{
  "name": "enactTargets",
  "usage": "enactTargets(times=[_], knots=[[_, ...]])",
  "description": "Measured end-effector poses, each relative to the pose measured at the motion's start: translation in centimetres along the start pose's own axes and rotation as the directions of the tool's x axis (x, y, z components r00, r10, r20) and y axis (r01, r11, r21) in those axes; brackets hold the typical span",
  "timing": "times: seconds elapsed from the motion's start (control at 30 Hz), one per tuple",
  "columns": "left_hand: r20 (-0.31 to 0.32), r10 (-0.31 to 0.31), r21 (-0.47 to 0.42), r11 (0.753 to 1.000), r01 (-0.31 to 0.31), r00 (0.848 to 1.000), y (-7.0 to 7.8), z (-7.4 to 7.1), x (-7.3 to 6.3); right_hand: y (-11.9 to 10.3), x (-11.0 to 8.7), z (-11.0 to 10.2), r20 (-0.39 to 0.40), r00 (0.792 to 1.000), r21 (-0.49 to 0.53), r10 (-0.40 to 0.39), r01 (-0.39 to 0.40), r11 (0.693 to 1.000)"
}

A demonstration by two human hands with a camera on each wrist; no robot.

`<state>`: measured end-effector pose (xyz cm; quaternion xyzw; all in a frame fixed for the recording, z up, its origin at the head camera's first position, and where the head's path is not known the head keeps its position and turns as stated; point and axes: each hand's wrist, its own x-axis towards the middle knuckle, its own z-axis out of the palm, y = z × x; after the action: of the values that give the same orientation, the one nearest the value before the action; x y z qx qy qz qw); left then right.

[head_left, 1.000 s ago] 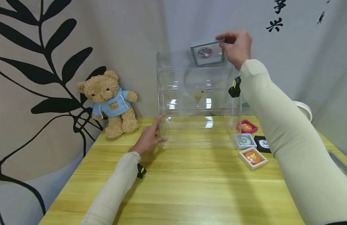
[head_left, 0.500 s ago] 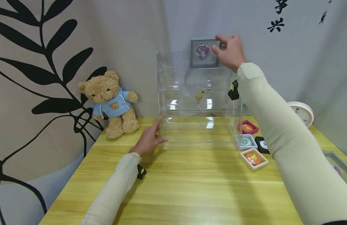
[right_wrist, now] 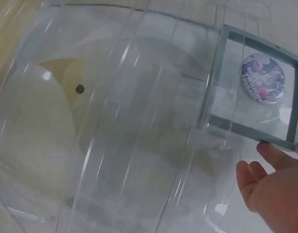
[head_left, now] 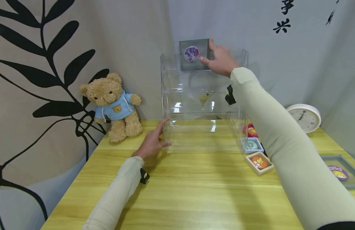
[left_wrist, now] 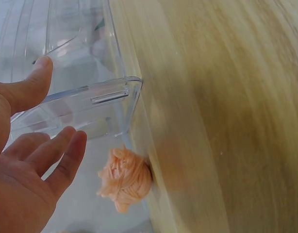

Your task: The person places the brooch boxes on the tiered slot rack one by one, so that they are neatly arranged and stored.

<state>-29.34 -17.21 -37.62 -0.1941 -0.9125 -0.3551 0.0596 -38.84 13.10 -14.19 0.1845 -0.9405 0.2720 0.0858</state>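
Observation:
Near the top tier of a clear acrylic tiered display stand (head_left: pixel 200 108), a grey square frame with a purple round badge (head_left: pixel 191 54) stands nearly upright. My right hand (head_left: pixel 220 60) is at its right side: the index finger reaches the upper corner and the thumb crosses in front. In the right wrist view fingertips touch the edge of the frame, the other fingers bent away from it. My left hand (head_left: pixel 151 142) rests beside the stand's lower left side, fingers spread, thumb near the front edge. The left wrist view shows this hand (left_wrist: pixel 32 170) around the clear wall.
Right of the stand lie small framed badges: a red one (head_left: pixel 251 130), a lilac one (head_left: pixel 251 145) and a wooden one (head_left: pixel 259 162). A white clock (head_left: pixel 305 118) and a larger grey frame (head_left: pixel 345 183) lie further right. A teddy bear (head_left: pixel 114 105) sits left.
The grey frame has come down from a tilted hold to nearly upright and shifted left along the top tier with my right hand. My left hand has stayed in place.

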Motion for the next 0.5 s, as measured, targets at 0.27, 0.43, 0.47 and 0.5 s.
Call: enactTargets(times=[0.27, 0.43, 0.47, 0.5], knots=[[-0.006, -0.002, -0.004, 1.000, 0.002, 1.000, 0.2, 0.0, -0.2, -1.3, 0.6, 1.8, 0.045, 0.998, -0.069, -0.048, 0.051, 0.996], [-0.006, 0.002, -0.012, 1.000, -0.002, 1.000, 0.1, 0.0, -0.3, -2.3, 0.4, 2.6, 0.072, 0.993, -0.095, -0.096, 0.103, 0.990], [-0.004, 0.000, -0.014, 1.000, 0.000, 1.000, 0.0, 0.1, -0.2, -2.5, 0.4, 2.8, 0.076, 0.992, -0.099, -0.103, 0.111, 0.989], [-0.002, 0.000, -0.013, 1.000, 0.000, 1.000, 0.0, 0.0, -0.2, -2.7, 0.3, 2.9, 0.081, 0.991, -0.099, -0.105, 0.113, 0.989]])
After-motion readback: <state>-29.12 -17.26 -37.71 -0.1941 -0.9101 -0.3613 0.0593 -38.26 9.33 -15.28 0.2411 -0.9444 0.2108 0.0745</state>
